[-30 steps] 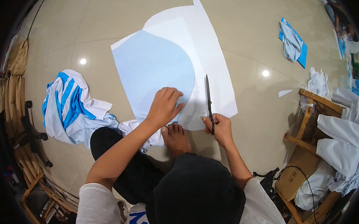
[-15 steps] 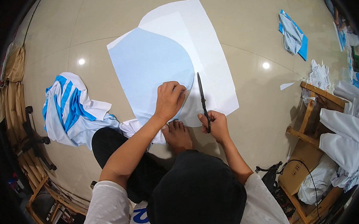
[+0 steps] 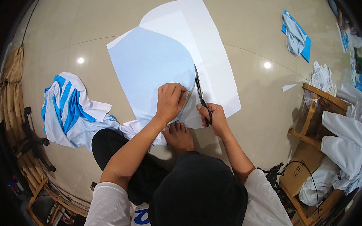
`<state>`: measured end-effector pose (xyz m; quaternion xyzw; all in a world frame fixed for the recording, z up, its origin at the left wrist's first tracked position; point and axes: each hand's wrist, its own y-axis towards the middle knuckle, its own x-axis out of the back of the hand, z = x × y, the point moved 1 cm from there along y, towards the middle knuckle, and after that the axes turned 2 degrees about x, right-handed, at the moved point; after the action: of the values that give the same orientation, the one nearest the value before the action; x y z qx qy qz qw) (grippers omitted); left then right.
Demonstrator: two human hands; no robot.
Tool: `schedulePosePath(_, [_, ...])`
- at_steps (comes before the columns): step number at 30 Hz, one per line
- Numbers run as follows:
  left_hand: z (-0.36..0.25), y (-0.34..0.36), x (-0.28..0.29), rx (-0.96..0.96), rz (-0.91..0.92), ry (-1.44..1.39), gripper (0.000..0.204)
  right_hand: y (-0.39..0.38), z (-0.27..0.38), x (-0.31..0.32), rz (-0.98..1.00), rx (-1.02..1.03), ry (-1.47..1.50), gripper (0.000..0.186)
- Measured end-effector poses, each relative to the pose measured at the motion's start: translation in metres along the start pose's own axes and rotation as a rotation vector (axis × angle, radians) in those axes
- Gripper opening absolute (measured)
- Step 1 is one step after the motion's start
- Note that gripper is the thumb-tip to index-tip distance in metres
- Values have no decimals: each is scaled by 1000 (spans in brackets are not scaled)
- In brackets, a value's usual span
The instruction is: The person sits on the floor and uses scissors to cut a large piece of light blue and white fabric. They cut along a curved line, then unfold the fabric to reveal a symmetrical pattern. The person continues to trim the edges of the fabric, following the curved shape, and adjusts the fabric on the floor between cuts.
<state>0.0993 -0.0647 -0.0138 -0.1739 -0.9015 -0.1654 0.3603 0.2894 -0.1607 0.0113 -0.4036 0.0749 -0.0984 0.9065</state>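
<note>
On the tiled floor a light blue fabric panel (image 3: pixel 151 59) with a curved right edge lies over a larger white sheet (image 3: pixel 215 62). My left hand (image 3: pixel 170 100) pinches the panel's right edge near its lower end, where the edge is lifted a little. Black scissors (image 3: pixel 198 83) are gripped in my right hand (image 3: pixel 214 117), fingers through the handles. Their blades point away from me and lie along the panel's curved edge. How far the blades are apart is hard to see. My bare foot (image 3: pixel 178 136) rests against the near end of the fabric.
To the left lies a crumpled heap of blue, white and striped fabric (image 3: pixel 70 112). Folded blue and grey cloth (image 3: pixel 296 35) sits at the far right. A wooden frame (image 3: pixel 310 118) with white fabric and a cardboard box (image 3: pixel 301 170) stands at the right. A black chair base (image 3: pixel 34 141) is at the left.
My right hand has shifted slightly toward the panel, bringing the scissors from beside the curved edge onto it. My left hand keeps its pinch in nearly the same place.
</note>
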Motion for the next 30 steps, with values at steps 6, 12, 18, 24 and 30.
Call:
schedulePosePath(6, [1,0,1,4,11,-10,15,18,24,-1,-29,-9,-27,41])
schedulePosePath(12, [0,0,2,3,6,-31,16,23,35,0,-38,-29,-84,38])
schedulePosePath(18, [2,-1,1,6,-7,-43,17,23,36,-1,-56,-20,-76,42])
schedulePosePath(24, [1,-1,2,11,4,-46,17,25,38,-3,-66,-18,-95,43])
schedulePosePath(30, [2,-2,1,2,-2,-35,17,25,40,-3,-70,-8,-125,43])
